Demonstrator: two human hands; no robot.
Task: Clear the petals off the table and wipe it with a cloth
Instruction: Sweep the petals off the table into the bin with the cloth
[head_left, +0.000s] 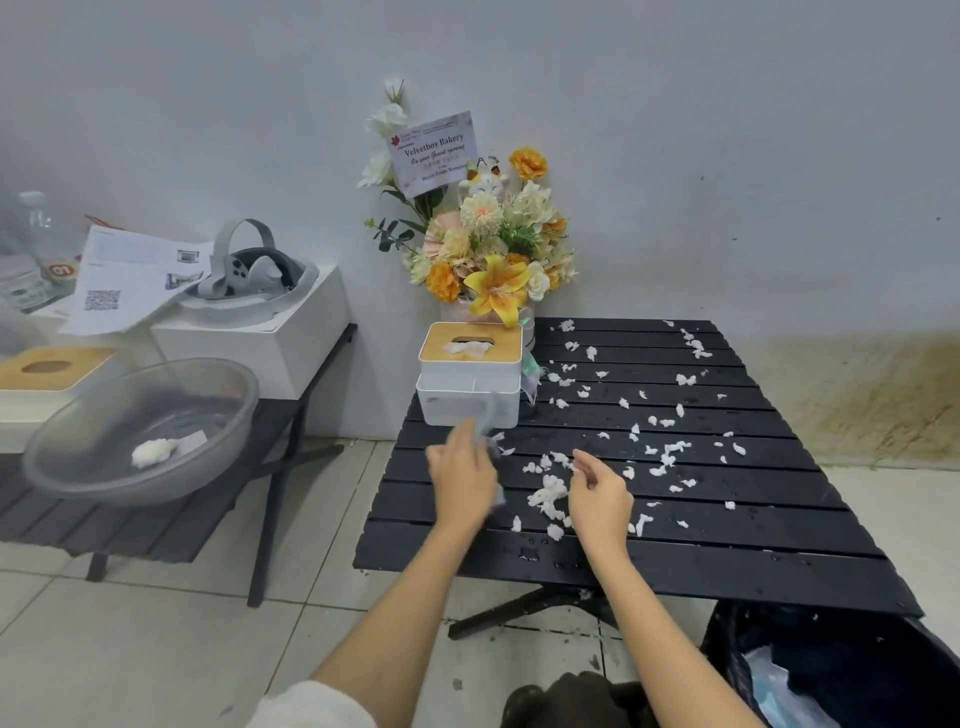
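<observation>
Dozens of light, flimsy petals (545, 493) litter the wet table (727, 545); left hand (462, 480) grips a blurred cloth (491, 441), right hand (597, 496) loosely curled, empty; sweep rather than pinch.

A white card (432, 152) stood among the flowers of the bouquet (488, 244) in the upper middle of the frame. Its largest line read "Velvetboy Bakery", and below it, in script, "On your Grand opening". A last line seemed to read "Buzzn Team Members", though the first word was unsure; the small print at the card's top and the line between were too small to read. At the left edge, a round orange sticker (62, 270) on a clear bottle showed "01", turned sideways. Just right of it, a white leaflet (130, 280) carried a QR code; its text was unreadable.
</observation>
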